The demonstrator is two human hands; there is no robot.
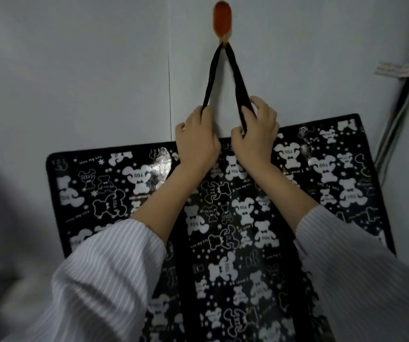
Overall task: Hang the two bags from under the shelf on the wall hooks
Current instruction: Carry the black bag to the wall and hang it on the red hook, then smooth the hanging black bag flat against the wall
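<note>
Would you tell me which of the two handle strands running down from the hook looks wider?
The right strand, gripped by the right hand, shows a broader face; the left strand, in the left hand, looks narrower.

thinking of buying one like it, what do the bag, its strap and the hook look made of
Bag: looks like glossy laminated or coated fabric; glare patches shine on its printed face.
Strap: matte black woven webbing, probably; flat, no shine.
Hook: red-orange front, possibly plastic or wood; too blurred to tell.

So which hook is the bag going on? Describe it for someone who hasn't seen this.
On the pale wall, look straight above the black bear-print bag. The hook sits where the two black straps meet in a point. It is the only reddish-orange thing there.
</note>
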